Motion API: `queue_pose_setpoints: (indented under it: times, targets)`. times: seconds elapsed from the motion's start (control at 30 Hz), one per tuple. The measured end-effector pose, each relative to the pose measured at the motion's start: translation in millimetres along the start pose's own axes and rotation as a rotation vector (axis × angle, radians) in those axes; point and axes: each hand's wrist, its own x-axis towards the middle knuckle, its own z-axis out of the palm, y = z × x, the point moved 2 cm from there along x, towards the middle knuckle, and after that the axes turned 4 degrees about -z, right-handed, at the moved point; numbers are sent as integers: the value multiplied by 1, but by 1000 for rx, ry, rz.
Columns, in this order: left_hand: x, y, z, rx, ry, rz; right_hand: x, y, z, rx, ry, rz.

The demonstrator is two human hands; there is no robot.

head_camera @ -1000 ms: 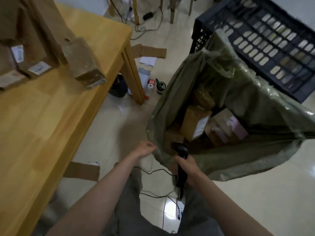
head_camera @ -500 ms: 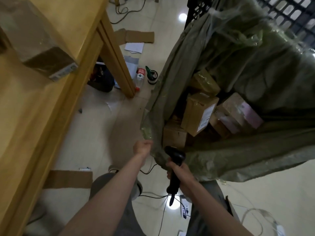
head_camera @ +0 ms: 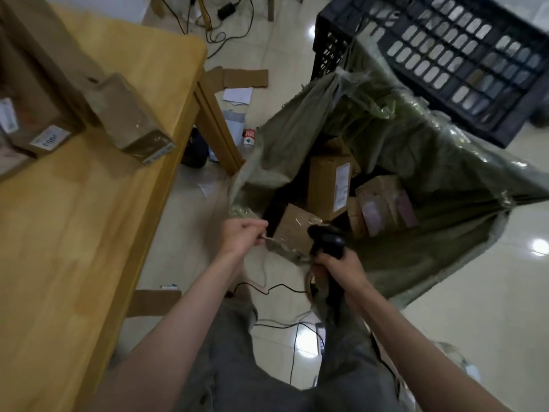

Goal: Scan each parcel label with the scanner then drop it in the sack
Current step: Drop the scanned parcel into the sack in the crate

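Glossy floor tiles surround the green sack (head_camera: pixel 416 162), which holds several cardboard parcels (head_camera: pixel 328 185) standing and leaning together. At its near rim the left hand (head_camera: pixel 242 236) pinches the fabric, probably to keep the mouth open. Beside it the right hand (head_camera: pixel 338 267) grips the black scanner (head_camera: pixel 326 239). More parcels wait on the wooden table (head_camera: pixel 89 218).

Dim, soft-focus view, wide-angle bending at edges (lamp glare spots on floor (head_camera: pixel 306 341)).
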Motion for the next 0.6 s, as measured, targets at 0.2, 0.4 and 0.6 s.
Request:
queue_pose_setpoints:
  times: [0.2,0.4,0.6]
  targets:
    - [-84,83,-47,-101,38,216,-54,-82,-21,169,-27,-222]
    - [-88,50,-52,6,81,106,-59,-66,-2,100,-69,-53]
    - [-75,25,-78,93,131,-1,-69,-61,20,2,-180,19]
